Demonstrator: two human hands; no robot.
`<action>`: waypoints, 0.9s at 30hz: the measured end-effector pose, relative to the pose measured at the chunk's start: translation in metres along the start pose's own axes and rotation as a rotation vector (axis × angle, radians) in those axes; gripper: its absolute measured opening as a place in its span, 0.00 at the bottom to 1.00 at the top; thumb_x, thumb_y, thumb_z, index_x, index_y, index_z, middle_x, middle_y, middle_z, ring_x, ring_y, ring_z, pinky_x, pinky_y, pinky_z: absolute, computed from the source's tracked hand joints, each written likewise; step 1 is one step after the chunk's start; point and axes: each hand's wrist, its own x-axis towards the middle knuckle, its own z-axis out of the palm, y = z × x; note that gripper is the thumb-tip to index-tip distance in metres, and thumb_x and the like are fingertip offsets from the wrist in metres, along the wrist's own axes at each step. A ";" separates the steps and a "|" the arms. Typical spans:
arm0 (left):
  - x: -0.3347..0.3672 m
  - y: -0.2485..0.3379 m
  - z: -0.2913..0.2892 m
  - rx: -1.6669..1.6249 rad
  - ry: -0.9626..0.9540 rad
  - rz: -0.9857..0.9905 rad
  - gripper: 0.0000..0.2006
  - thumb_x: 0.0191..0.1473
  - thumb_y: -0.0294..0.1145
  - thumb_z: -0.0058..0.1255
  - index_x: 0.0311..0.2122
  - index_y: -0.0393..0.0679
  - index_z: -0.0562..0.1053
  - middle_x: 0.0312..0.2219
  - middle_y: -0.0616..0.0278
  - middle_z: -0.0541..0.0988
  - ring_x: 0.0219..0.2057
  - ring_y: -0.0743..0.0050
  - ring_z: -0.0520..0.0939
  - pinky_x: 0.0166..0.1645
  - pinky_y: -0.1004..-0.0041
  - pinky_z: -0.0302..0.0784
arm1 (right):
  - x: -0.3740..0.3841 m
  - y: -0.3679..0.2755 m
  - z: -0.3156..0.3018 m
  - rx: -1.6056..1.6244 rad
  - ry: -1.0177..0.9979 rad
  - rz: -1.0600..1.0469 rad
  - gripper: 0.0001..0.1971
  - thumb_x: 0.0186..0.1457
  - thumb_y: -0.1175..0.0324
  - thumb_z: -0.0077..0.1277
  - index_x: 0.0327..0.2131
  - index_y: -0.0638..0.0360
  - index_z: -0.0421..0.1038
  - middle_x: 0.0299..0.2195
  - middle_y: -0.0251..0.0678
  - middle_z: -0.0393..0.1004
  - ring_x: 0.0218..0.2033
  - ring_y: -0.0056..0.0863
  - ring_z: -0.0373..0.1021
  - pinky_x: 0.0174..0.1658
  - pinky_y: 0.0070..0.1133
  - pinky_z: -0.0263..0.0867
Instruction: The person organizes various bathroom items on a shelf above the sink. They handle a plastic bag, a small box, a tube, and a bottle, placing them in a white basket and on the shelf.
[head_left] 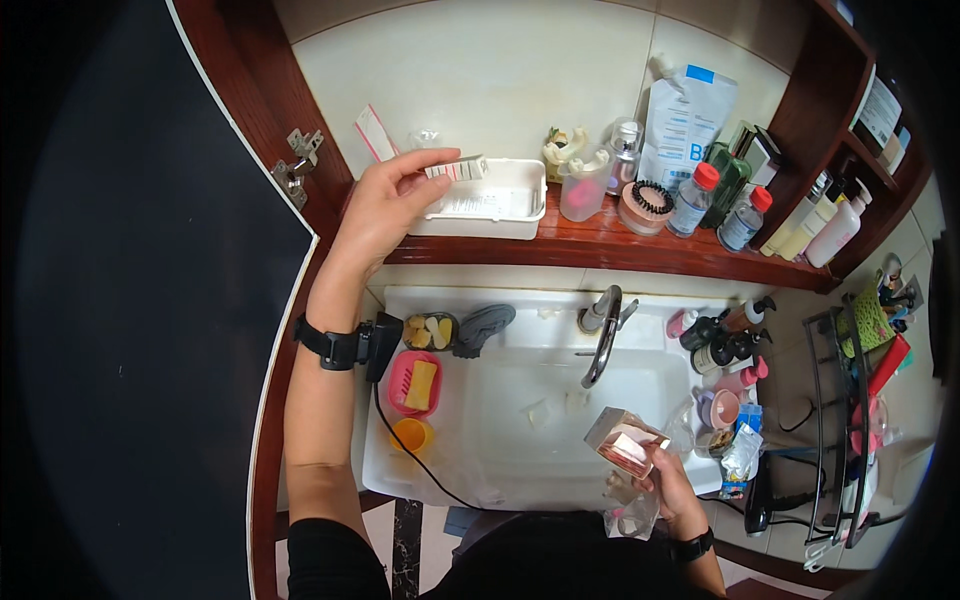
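Observation:
My left hand (385, 205) is raised to the wooden shelf, its fingers closed on a small white box (462, 169) with printed sides. The box is held over the left end of a white plastic tray (520, 192) standing on the shelf. Low over the sink's right part, my right hand (675, 490) grips a small open-topped carton (625, 442), with something white in its opening. Crumpled clear plastic packaging (632, 518) hangs below the same hand. Whether the fingers pinch it or it merely hangs there, I cannot tell.
Bottles with red caps (690, 200), a tube (690, 115) and a clear cup (585, 190) crowd the shelf. Below is the sink (480, 400) with its tap (603, 340). A pink soap dish (413, 382) sits left; a black rack (840, 430) stands right. A cable (400, 440) trails from my left wrist.

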 end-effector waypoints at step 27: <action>-0.116 0.052 0.126 0.288 -0.180 0.322 0.10 0.47 0.16 0.64 0.31 0.37 0.73 0.35 0.57 0.85 0.36 0.68 0.87 0.43 0.73 0.82 | 0.024 -0.084 0.023 -0.147 -0.501 -0.281 0.73 0.36 0.30 0.66 0.73 0.61 0.31 0.66 0.46 0.51 0.64 0.38 0.60 0.66 0.33 0.56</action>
